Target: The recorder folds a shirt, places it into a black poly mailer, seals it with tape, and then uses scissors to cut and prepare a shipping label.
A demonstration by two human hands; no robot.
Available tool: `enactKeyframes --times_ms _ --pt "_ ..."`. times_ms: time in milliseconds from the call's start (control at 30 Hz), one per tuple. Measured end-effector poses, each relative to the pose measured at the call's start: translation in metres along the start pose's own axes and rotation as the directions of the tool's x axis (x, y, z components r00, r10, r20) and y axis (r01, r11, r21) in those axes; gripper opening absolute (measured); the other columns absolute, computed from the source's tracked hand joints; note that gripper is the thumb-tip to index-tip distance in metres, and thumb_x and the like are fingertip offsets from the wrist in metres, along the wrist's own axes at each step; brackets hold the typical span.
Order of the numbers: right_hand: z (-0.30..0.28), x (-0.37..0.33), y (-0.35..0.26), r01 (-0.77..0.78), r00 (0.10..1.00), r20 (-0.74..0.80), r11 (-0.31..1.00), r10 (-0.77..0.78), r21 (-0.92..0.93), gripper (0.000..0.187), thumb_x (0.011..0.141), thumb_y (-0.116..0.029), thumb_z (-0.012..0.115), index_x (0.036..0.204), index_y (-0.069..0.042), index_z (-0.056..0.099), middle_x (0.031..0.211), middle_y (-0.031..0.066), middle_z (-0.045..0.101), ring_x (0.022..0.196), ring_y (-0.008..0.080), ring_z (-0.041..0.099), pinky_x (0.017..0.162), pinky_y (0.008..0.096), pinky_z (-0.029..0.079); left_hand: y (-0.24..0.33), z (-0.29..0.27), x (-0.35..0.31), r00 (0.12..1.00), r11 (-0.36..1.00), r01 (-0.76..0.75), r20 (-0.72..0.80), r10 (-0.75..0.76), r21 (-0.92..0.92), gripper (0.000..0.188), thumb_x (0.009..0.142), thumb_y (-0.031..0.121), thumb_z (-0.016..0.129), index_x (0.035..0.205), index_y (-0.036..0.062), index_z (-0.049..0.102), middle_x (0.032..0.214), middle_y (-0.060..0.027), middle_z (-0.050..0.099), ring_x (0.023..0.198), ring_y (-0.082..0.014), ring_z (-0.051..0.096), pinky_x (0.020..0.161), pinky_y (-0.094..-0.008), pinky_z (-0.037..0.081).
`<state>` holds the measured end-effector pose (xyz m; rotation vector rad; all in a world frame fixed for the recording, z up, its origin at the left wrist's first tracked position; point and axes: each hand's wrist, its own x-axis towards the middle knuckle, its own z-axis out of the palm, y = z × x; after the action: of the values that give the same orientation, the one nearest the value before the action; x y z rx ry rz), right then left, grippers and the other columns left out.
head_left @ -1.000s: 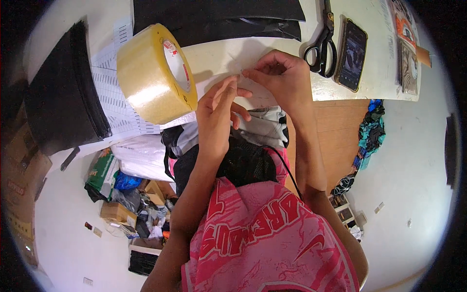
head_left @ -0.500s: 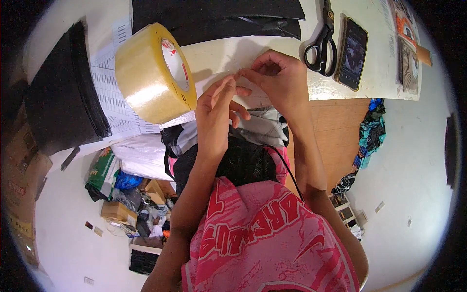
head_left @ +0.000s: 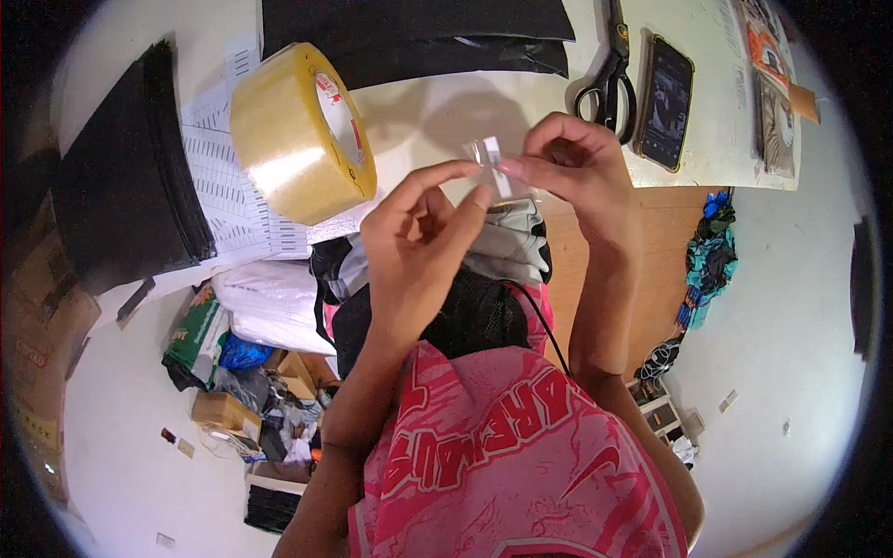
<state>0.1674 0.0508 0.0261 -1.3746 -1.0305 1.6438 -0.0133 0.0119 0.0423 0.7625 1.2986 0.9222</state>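
Note:
A small clear piece of plastic film with a white strip [head_left: 503,179] hangs between my hands above the table. My right hand [head_left: 586,172] pinches its right side between thumb and forefinger. My left hand [head_left: 419,223] is at the film's left edge, its thumb and forefinger tips apart; whether they touch the film is hard to tell. Left of my hands, a large roll of clear tape [head_left: 279,130] stands on its rim. Black scissors [head_left: 609,93] and a phone [head_left: 667,102] with its screen lit lie beyond my right hand.
Black flat sheets [head_left: 121,177] and printed papers [head_left: 219,177] lie at the table's left, with more black sheets [head_left: 419,33] at the far side. Packaged items [head_left: 772,84] sit at the far right. Below are a white bundle [head_left: 274,302], cardboard boxes [head_left: 228,409] and a cloth heap [head_left: 712,246].
My hands have drawn apart, the right moving right and nearer. The clear film with its white strip now shows between them. The left thumb and forefinger have spread.

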Motion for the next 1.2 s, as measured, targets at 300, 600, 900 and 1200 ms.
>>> enactKeyframes --times_ms 300,600,900,1200 --pt "0.021 -0.029 -0.032 0.091 0.996 -0.039 0.921 -0.082 0.378 0.012 0.076 -0.001 0.076 0.082 -0.001 0.066 0.074 0.0008 0.062 0.059 0.0041 0.05 0.052 0.0187 0.037 0.075 -0.008 -0.013 0.883 0.746 -0.441 0.093 0.46 0.499 0.017 0.076 0.0 0.074 0.092 0.0054 0.071 0.069 -0.0024 0.055 0.055 -0.0074 0.047 0.051 -0.0214 0.036" --pt "0.098 0.028 -0.028 0.219 0.931 -0.356 0.667 0.075 0.713 0.014 0.084 -0.012 0.073 0.094 -0.005 0.068 0.077 -0.0005 0.064 0.061 0.0066 0.054 0.052 0.0193 0.037 0.15 -0.041 0.118 0.766 0.439 -0.639 0.571 0.295 0.631 0.014 0.083 0.005 0.067 0.095 0.001 0.069 0.084 -0.006 0.066 0.076 -0.0103 0.059 0.066 -0.0242 0.046" --pt "0.112 0.063 0.011 0.151 0.826 -0.456 0.65 0.33 0.744 0.021 0.081 -0.014 0.077 0.096 -0.006 0.065 0.079 -0.0013 0.064 0.062 0.005 0.055 0.055 0.0202 0.041 0.133 -0.035 0.204 0.553 0.357 -0.764 0.831 -0.066 0.537 0.018 0.078 0.008 0.069 0.094 0.0005 0.071 0.083 -0.0127 0.069 0.073 -0.0222 0.065 0.065 -0.032 0.049" --pt "0.115 0.066 0.007 0.07 0.798 -0.414 0.614 0.438 0.786 0.015 0.082 -0.016 0.076 0.091 -0.007 0.067 0.081 0.001 0.067 0.063 0.0079 0.06 0.053 0.0209 0.042 0.126 -0.037 0.219 0.563 0.431 -0.721 0.821 -0.094 0.543 0.035 0.079 0.007 0.071 0.112 0.0055 0.06 0.075 -0.0071 0.065 0.066 -0.0184 0.059 0.062 -0.0313 0.045"
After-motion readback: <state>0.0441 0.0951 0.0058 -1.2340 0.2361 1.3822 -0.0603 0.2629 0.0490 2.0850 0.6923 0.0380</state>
